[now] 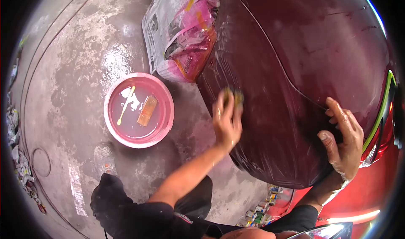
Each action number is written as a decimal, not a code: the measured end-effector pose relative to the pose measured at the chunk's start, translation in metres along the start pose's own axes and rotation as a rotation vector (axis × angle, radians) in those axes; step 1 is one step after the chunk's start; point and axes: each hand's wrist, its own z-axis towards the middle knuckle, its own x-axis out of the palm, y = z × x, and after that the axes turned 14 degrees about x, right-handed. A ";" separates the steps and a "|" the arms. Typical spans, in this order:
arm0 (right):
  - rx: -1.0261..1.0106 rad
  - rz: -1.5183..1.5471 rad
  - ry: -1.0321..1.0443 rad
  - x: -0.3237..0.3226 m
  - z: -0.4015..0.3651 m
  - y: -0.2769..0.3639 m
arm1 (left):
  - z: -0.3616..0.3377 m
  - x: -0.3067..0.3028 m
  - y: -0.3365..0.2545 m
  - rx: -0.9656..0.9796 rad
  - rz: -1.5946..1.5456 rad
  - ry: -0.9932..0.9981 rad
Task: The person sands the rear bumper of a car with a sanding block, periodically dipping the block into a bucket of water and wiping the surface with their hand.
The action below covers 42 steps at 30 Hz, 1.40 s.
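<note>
My left hand (228,123) is closed round a small yellow-and-dark pad (238,98), blurred by motion, against the dark maroon car panel (270,125). Wet streaks run over the panel around it. Further right, my right hand (345,140) has its fingers spread, with nothing in it, over the panel's edge near the tail lamp (375,148). Both hands look wet. A seam line curves down the panel between the two hands.
A pink basin (171,112) of cloudy water stands on the wet floor, holding a yellow stick-like tool (125,106) and a brown block (147,110). Pink-stained newspaper (168,32) covers part of the car. Several cans (259,211) stand below; a hose (25,112) lies left.
</note>
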 end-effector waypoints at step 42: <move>0.087 -0.031 -0.081 0.005 -0.003 -0.003 | -0.049 -0.019 0.001 -0.244 -0.124 0.015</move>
